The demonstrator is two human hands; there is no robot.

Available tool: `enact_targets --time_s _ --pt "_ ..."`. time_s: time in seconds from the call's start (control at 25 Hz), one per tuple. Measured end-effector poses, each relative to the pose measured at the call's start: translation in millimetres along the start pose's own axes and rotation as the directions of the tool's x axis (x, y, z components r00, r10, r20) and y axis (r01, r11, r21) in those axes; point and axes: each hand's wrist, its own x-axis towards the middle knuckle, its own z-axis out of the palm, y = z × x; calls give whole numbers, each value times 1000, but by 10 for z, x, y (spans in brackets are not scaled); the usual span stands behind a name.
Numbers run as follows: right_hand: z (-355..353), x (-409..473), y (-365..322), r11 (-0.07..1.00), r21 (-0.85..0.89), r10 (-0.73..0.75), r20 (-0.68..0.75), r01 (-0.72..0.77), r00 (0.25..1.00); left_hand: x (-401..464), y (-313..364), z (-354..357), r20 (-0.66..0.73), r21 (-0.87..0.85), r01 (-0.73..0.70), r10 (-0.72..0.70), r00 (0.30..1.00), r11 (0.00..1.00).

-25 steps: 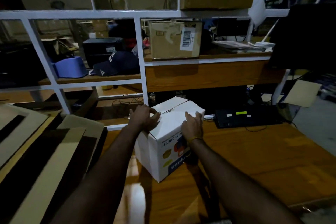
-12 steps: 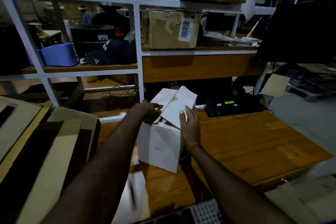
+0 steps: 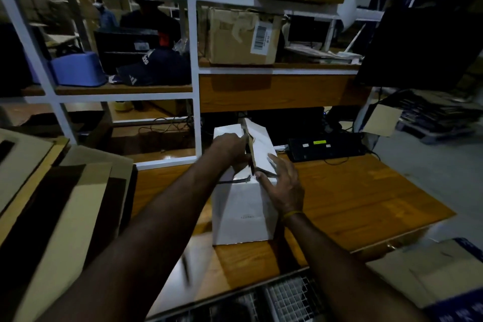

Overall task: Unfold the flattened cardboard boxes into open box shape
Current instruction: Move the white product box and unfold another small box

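Observation:
A white cardboard box (image 3: 241, 213) stands upright on the wooden table (image 3: 352, 198), its plain side facing me. Its top flaps are raised and partly apart. My left hand (image 3: 230, 148) reaches into the gap at the top, its fingers curled over the left flap's edge. My right hand (image 3: 283, 183) lies with spread fingers against the right flap and the box's upper right corner. A stack of flattened cardboard sheets (image 3: 52, 204) lies to the left.
A white shelf frame (image 3: 194, 81) rises behind the table, holding a brown carton (image 3: 240, 36), a blue container (image 3: 78, 68) and a dark cap (image 3: 154, 68). A black device (image 3: 325, 145) sits at the table's back. A wire rack (image 3: 285, 298) and flat cardboard (image 3: 428, 272) are near me.
The box has turned so a plain white side faces me. Its closed top flaps have come up and parted. My left hand moved into the gap, my right onto the right flap.

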Motion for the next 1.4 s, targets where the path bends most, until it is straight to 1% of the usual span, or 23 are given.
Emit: enact_targets --time_s 0.04,0.12,0.2,0.28,0.36,0.4,0.48,0.56,0.64,0.72,0.76,0.8,0.88,0.92,1.0,1.04,1.12,1.24,1.32,1.4 --pt "-16 11 14 1000 -22 -9 -30 9 1000 5 25 -27 -38 11 -37 37 999 999" --pt "-67 51 29 1000 21 25 -90 -24 996 12 98 -33 -144 21 -76 78 986 997" --pt "-123 114 80 993 94 84 -132 -72 988 50 195 52 -286 -24 -94 83 955 995" --pt "-188 163 125 983 129 146 -148 -127 978 93 306 182 -366 -94 -175 129 922 980" --pt "-269 189 169 967 184 205 -161 -175 965 212 390 313 -385 -161 -316 235 892 935" --pt "-306 200 194 957 213 233 -164 -196 959 290 419 357 -372 -182 -372 287 883 910" --pt "-349 214 232 946 201 287 -163 -253 944 411 490 404 -287 -209 -423 358 888 882" --pt "-333 211 266 944 76 330 -168 -322 929 495 561 458 -206 -165 -436 401 893 885" --pt "-283 189 323 910 -179 348 -164 -375 923 550 624 517 -193 -148 -487 457 868 861" --pt "-280 185 420 840 -398 318 -188 -368 929 580 647 570 -143 -146 -508 490 860 849" --pt "-298 202 468 822 -454 296 -174 -343 939 601 630 596 -116 -126 -508 496 861 852" --pt "-325 226 491 813 -488 292 -128 -316 948 633 601 636 -94 -115 -492 484 870 863" --pt "-362 296 493 807 -506 360 13 -304 933 686 559 711 -92 -103 -449 441 893 887" --pt "-374 340 492 808 -487 418 76 -332 905 735 540 760 -105 -118 -442 431 896 889" --pt "-424 448 485 802 -406 537 169 -438 826 799 547 799 -108 -153 -449 437 893 880" --pt "-467 490 467 797 -388 565 207 -464 799 781 575 770 -103 -175 -432 419 902 885" --pt "-519 566 427 811 -403 553 293 -424 780 747 644 705 -109 -206 -398 383 917 894" --pt "-493 665 296 845 -460 466 379 -274 799 746 665 692 -171 -203 -400 370 913 894" --pt "-447 690 268 853 -463 445 403 -241 800 751 657 716 -180 -190 -399 368 913 897" --pt "-433 700 285 867 -439 438 441 -237 783 760 654 736 -189 -159 -399 369 910 903"
